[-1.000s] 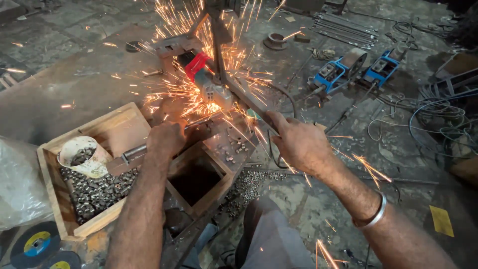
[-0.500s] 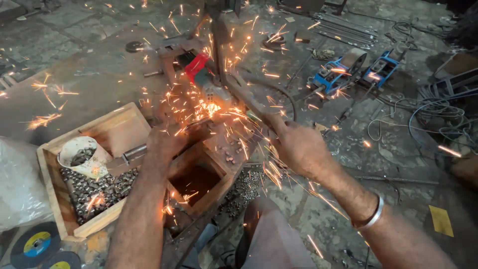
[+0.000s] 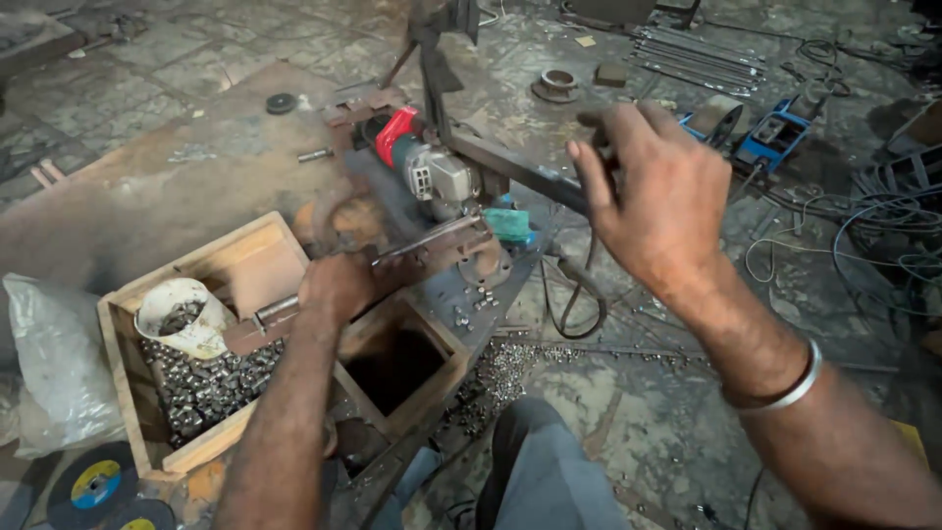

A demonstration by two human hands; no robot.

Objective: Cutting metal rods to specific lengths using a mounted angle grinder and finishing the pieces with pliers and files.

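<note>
Right hand [image 3: 659, 191] raised, fingers curled around the lever [image 3: 525, 177] above the grinder [image 3: 432, 167]. Left hand [image 3: 337, 285] lowered, fist closed on a rod [image 3: 432, 238] beside the box [image 3: 260, 260].

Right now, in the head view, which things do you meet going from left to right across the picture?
Plastic bag → white cup in the wooden box → left hand → grinder → right hand → blue tool → cables.

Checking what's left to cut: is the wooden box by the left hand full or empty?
Partly full: the wooden box holds small metal pieces and a white cup.
</note>
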